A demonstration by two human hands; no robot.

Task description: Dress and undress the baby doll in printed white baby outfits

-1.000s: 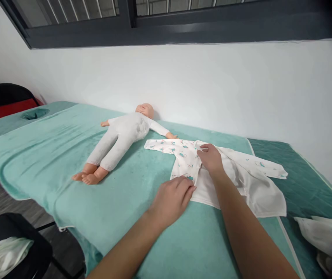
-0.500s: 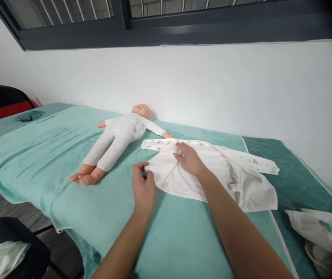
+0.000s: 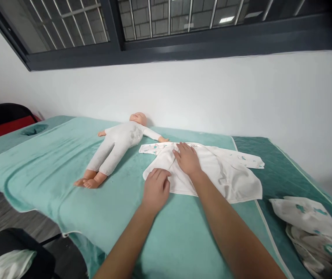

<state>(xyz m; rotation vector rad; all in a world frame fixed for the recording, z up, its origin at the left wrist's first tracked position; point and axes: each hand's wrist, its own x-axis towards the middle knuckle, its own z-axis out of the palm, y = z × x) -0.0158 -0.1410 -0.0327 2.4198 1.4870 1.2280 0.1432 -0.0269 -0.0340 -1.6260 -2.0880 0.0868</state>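
A white baby shirt (image 3: 212, 170) with printed sleeves lies spread open on the teal cover. My right hand (image 3: 187, 159) rests on its upper left part, near the neckline, fingers stretched out and palm down. Over the lower left part of the shirt is my left hand (image 3: 156, 190), its fingers loosely bent on the cloth and no fold visibly pinched. A baby doll (image 3: 122, 133) in a white body suit lies on its back to the left. One of the doll's hands is close to the shirt's left sleeve.
The teal cover (image 3: 52, 162) drapes over the bed's front edge. Folded printed baby clothes (image 3: 308, 221) lie at the right. A black chair (image 3: 17, 244) holding a whitish cloth stands at the lower left. Behind the bed rise a white wall (image 3: 212, 97) and a barred window.
My left hand has let go of the shirt's left edge and moved right onto the cloth. My right hand stays near the neckline, its fingers flatter. The view has tilted up.
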